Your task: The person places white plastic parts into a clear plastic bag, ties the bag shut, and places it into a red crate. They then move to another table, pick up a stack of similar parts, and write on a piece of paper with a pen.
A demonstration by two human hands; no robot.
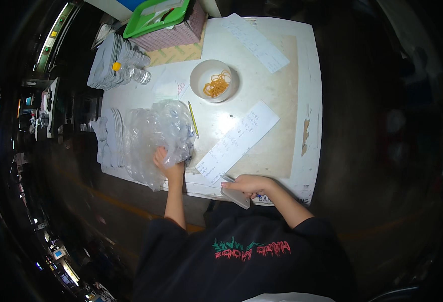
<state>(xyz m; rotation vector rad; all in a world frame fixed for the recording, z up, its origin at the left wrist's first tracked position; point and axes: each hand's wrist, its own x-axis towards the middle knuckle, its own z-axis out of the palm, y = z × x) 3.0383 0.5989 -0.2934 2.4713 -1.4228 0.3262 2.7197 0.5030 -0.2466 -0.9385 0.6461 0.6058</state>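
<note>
Amid a dark workroom, a white table (309, 75) stretches beneath a person's two bare hands. At its near edge, the right hand (254, 186) is closed around a flat pale-grey slab (238, 198) with rounded corners, thumb on top, the slab tilted. The left hand (167, 162) rests among the folds of a clear plastic bag (143, 133), which lies crumpled on the table's left half; film hides the fingertips, and whether they pinch it cannot be told. Such thin film would seem to favor a light pinch on one fold, slack gathered away from the pencil (193, 120) just beside it; the slab, likely slick, is best kept clear of the plastic. Beyond the right hand lies a handwritten paper strip (239, 138), and farther out a white bowl (198, 78) of tan rubber bands (215, 87). Stacked grey pieces (111, 138) flank the bag; toward the far left corner are a yellow-capped bottle (138, 75) and a green tray (167, 22) atop a pink box (183, 34).
</note>
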